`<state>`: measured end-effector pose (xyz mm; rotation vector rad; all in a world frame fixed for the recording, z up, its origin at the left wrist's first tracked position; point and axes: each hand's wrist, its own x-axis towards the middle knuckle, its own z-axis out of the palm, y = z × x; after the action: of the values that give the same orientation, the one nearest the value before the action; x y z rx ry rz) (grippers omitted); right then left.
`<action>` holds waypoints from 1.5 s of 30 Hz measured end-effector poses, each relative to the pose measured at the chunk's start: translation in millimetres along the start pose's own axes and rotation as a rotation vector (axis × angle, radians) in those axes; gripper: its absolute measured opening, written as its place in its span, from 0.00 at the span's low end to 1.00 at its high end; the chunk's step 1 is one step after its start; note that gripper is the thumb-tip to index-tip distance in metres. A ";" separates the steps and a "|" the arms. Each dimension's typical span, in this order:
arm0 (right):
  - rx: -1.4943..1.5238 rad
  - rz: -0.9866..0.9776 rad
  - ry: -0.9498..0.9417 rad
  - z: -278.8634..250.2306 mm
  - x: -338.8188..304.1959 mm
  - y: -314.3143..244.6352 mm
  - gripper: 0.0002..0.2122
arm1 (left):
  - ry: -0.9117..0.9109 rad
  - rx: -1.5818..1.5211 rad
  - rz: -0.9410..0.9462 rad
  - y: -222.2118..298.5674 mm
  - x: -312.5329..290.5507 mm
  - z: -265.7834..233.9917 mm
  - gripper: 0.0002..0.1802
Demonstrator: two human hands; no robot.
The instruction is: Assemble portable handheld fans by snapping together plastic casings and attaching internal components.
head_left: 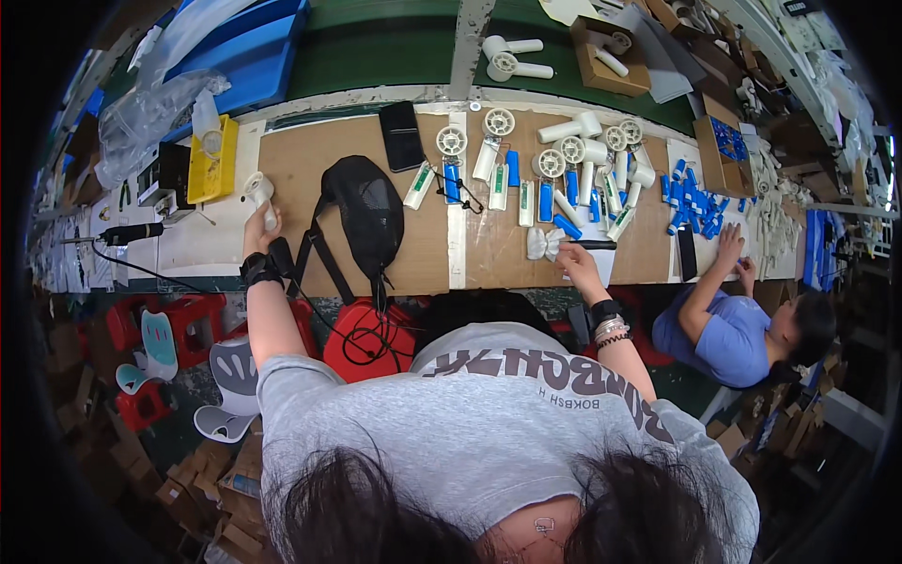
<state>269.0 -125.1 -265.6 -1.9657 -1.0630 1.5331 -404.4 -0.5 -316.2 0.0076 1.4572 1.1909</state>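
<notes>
While left hand (257, 218) grips white fan (260, 195), right hand (573, 256) pinches black tool (590, 244).

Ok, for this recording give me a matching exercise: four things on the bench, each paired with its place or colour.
Things:
1. black mesh bag
2. yellow bin
3. white fan part
4. black tool

Places:
A. in the right hand
B. in the left hand
C. middle of the brown board
D. far left of the bench, beside the brown board

Pairs: 1-C, 2-D, 3-B, 4-A
</notes>
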 end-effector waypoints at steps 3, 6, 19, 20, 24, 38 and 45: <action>-0.074 -0.067 0.004 -4.9 4.7 3.5 0.14 | -0.030 0.037 -0.077 -13.3 8.6 4.7 0.14; -0.013 -0.094 0.058 1.4 12.4 2.9 0.14 | 0.137 0.109 0.022 -22.4 24.2 9.1 0.16; -0.298 -0.331 0.432 33.1 74.3 -22.7 0.18 | 0.653 0.264 0.899 -33.3 -67.1 70.5 0.24; -0.340 -0.303 0.422 35.5 76.3 -26.8 0.18 | 0.638 0.402 1.082 -34.8 -85.1 76.5 0.23; -0.615 -0.352 0.630 48.5 80.8 -32.5 0.18 | 0.300 0.281 1.039 -72.7 -171.4 157.9 0.18; -0.545 -0.110 0.383 30.7 66.7 -74.6 0.21 | -0.619 0.718 0.581 -254.3 -220.9 281.6 0.18; -0.514 -0.011 0.257 18.6 79.2 -73.2 0.23 | -0.589 1.054 0.526 -270.2 -202.1 332.1 0.19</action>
<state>236.6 -20.6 -267.0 -2.4020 -1.4510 1.0245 65.2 -40.6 -269.8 1.4058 1.4041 0.5800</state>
